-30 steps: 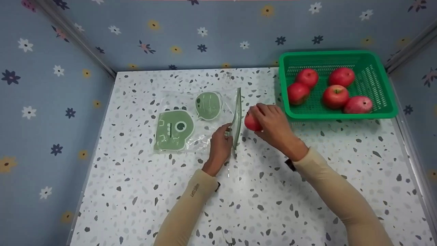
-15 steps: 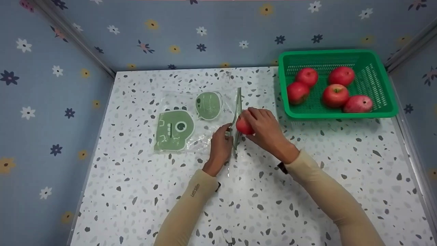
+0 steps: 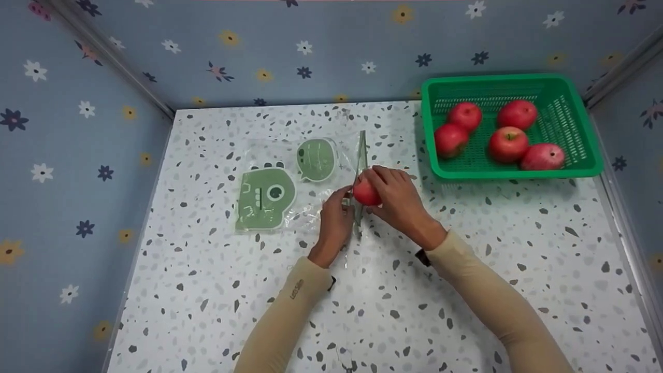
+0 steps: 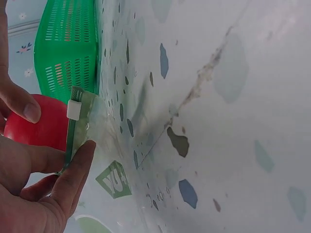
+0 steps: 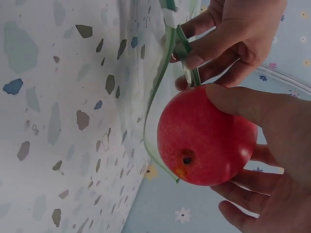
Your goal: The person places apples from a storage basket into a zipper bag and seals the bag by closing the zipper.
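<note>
A clear zip bag (image 3: 305, 202) with green cartoon monster prints lies flat on the table, its green zip edge (image 4: 73, 126) facing right. My left hand (image 3: 335, 220) pinches one side of that edge between thumb and fingers, and in the right wrist view the mouth gapes. My right hand (image 3: 401, 202) grips a red apple (image 5: 204, 141) right at the mouth of the bag, close to the left fingertips. A white slider (image 4: 74, 109) sits on the zip. How far the apple reaches past the edge is partly hidden by the hands.
At the back right stands a green plastic basket (image 3: 518, 175) holding several red apples (image 3: 509, 145). Flower-patterned panels (image 3: 331, 52) close off the back and both sides of the speckled white table (image 3: 207, 311).
My right hand has carried the apple leftward, from beside the bag to its mouth. My left hand has kept its hold on the bag's edge, almost unmoved.
</note>
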A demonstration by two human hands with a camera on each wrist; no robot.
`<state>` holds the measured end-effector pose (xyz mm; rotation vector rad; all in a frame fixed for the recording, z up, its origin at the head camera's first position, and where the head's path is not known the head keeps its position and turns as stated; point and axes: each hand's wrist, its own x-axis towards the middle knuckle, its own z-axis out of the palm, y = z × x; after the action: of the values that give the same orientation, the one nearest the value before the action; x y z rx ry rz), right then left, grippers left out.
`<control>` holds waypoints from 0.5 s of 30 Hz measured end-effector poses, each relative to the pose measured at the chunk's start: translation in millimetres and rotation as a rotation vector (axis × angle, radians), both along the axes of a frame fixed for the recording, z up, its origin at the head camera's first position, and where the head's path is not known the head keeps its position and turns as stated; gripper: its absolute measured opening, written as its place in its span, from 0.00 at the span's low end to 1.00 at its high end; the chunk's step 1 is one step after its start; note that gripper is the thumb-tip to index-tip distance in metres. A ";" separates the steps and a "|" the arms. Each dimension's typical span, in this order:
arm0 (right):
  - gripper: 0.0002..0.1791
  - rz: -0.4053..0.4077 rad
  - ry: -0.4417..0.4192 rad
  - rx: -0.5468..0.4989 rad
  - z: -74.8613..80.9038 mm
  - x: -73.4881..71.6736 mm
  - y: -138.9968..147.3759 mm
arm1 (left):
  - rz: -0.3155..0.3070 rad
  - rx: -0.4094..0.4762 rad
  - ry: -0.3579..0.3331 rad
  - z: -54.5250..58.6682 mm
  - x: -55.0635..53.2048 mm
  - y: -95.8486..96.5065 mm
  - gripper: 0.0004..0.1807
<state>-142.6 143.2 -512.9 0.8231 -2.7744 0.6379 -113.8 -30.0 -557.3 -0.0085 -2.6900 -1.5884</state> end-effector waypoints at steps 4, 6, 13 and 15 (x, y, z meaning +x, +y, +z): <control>0.42 -0.006 0.008 -0.002 -3.1 0.8 -1.1 | 0.002 0.001 0.008 1.1 0.4 -0.5 0.24; 0.42 -0.007 0.012 -0.004 -4.0 1.3 -1.7 | 0.002 0.003 0.024 1.8 0.9 -0.9 0.24; 0.44 -0.039 -0.011 -0.021 -6.1 0.6 -2.5 | -0.007 -0.004 0.074 5.2 2.4 -1.0 0.23; 0.44 -0.056 -0.019 -0.030 -7.8 -0.3 -2.5 | -0.009 -0.003 0.074 6.5 2.9 -0.4 0.23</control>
<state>-142.9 140.7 -520.7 0.7350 -2.7864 0.6787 -110.9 -30.4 -550.8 -0.0780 -2.6404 -1.5549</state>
